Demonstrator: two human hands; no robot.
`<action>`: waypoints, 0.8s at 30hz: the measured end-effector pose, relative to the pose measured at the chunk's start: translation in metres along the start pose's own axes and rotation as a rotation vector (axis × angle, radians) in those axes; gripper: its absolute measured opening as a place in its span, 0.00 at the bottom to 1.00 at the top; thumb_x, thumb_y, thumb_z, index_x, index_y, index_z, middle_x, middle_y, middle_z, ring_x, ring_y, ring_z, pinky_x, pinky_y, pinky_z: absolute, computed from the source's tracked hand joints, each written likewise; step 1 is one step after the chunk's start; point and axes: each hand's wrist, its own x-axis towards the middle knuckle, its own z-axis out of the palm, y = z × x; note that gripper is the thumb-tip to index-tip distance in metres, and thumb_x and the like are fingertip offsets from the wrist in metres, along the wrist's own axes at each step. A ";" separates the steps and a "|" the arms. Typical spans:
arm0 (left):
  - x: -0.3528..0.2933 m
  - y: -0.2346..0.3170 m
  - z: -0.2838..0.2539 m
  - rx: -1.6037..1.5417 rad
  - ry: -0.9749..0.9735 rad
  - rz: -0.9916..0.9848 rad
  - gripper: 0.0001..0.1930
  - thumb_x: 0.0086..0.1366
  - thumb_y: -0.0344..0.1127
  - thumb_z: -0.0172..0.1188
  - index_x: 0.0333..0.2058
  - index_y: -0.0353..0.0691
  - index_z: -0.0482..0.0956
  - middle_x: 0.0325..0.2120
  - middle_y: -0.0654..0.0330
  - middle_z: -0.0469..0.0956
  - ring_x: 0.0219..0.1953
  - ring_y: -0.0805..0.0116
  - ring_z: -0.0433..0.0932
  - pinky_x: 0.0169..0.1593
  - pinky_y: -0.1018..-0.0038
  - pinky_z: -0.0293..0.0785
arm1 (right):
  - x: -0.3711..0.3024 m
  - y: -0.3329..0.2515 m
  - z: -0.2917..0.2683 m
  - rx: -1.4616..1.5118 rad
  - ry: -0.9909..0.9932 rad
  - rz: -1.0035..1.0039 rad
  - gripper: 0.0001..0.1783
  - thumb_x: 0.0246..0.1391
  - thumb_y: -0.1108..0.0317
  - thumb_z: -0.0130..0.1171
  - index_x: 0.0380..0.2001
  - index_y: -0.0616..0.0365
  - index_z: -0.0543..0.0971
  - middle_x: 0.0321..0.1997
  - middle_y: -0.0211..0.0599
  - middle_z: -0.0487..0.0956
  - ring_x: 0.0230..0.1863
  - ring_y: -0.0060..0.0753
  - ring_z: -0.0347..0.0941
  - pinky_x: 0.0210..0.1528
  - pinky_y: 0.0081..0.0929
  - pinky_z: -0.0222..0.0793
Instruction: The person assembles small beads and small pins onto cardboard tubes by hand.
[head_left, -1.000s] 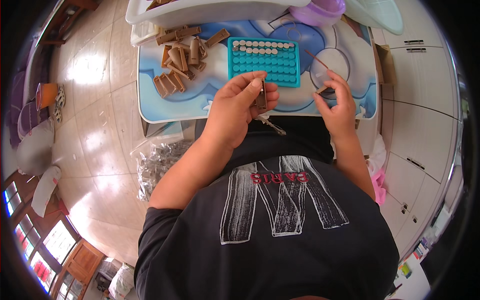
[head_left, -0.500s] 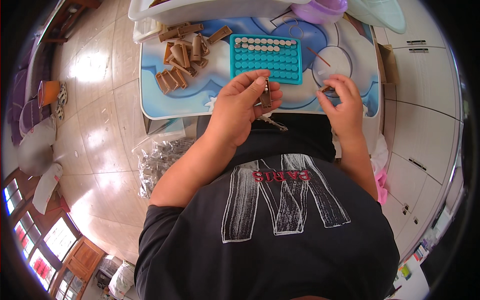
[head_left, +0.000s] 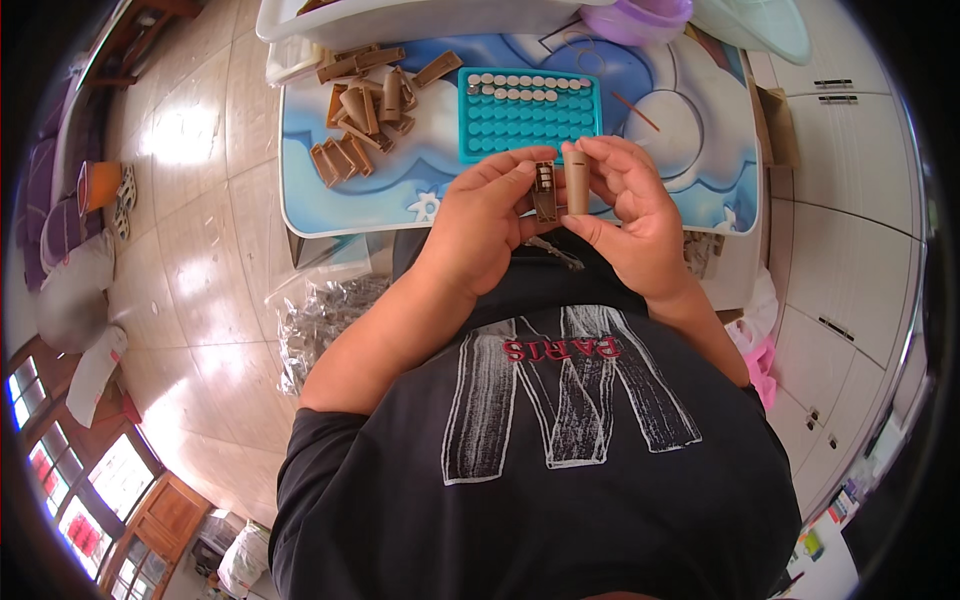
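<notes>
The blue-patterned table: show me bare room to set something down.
Free on the table: a strip between the brown parts and the turquoise tray, and a patch right of the brown stick. Crowded: the far edge, with white bin and purple basin, and the front middle, by the left hand and right hand.

The tiled floor (head_left: 225,215) is pale and glossy, and patches of white light (head_left: 183,137) are reflected in it. At the lower left, bright windows (head_left: 118,475) are framed in brown wood, with a wooden panel (head_left: 168,518) seen beside them. The right side is lined with white cupboards (head_left: 855,265) fitted with dark handles (head_left: 834,84).
</notes>
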 end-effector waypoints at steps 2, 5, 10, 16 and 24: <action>0.000 0.000 -0.001 -0.001 0.005 -0.009 0.15 0.68 0.34 0.44 0.49 0.32 0.68 0.40 0.54 0.75 0.40 0.66 0.77 0.44 0.69 0.76 | -0.001 -0.001 -0.001 -0.094 -0.009 0.003 0.33 0.39 0.84 0.63 0.53 0.61 0.67 0.53 0.38 0.66 0.55 0.33 0.66 0.58 0.30 0.64; -0.002 0.001 0.002 0.028 -0.010 -0.004 0.15 0.69 0.35 0.44 0.49 0.32 0.68 0.40 0.55 0.75 0.41 0.67 0.77 0.44 0.69 0.76 | -0.003 -0.008 -0.009 -0.530 -0.045 -0.059 0.36 0.36 0.80 0.67 0.53 0.58 0.68 0.52 0.38 0.69 0.52 0.34 0.68 0.54 0.28 0.64; -0.002 0.000 0.003 0.037 -0.007 0.002 0.17 0.69 0.38 0.44 0.49 0.31 0.68 0.41 0.55 0.74 0.42 0.68 0.76 0.44 0.69 0.76 | -0.002 -0.009 -0.004 -0.470 -0.010 -0.120 0.37 0.34 0.79 0.69 0.53 0.58 0.69 0.51 0.38 0.71 0.51 0.35 0.68 0.53 0.28 0.63; -0.006 0.001 0.007 0.036 -0.003 -0.005 0.23 0.69 0.47 0.45 0.50 0.30 0.67 0.42 0.55 0.74 0.43 0.66 0.76 0.44 0.70 0.75 | -0.001 -0.006 0.000 -0.473 -0.074 -0.128 0.38 0.36 0.77 0.69 0.54 0.60 0.66 0.53 0.35 0.71 0.53 0.31 0.65 0.57 0.27 0.60; -0.007 0.002 0.008 0.054 -0.003 0.006 0.22 0.68 0.45 0.46 0.51 0.31 0.67 0.42 0.56 0.74 0.44 0.66 0.75 0.45 0.71 0.74 | 0.000 -0.002 0.001 -0.502 -0.076 -0.124 0.38 0.34 0.80 0.69 0.53 0.59 0.67 0.52 0.34 0.72 0.53 0.32 0.66 0.57 0.28 0.61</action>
